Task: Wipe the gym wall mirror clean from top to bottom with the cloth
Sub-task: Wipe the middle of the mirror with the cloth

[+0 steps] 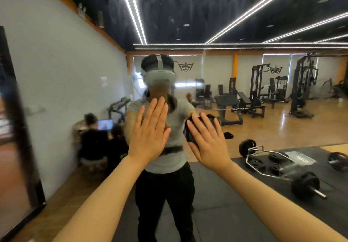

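Both bare forearms reach forward and up toward the mirror [244,16], converging as they rise from the lower corners of the view. The left hand [149,132] is flat against the mirror, fingers straight and held together, pointing up and tilted slightly right, thumb lying alongside the palm. The right hand [208,144] sits just right of it, near but apart, also flat with the back toward the camera; its straight, slightly spread fingers tilt up and left and press a dark cloth [190,132] against the mirror. Both wrists are bent back, palms facing the mirror.
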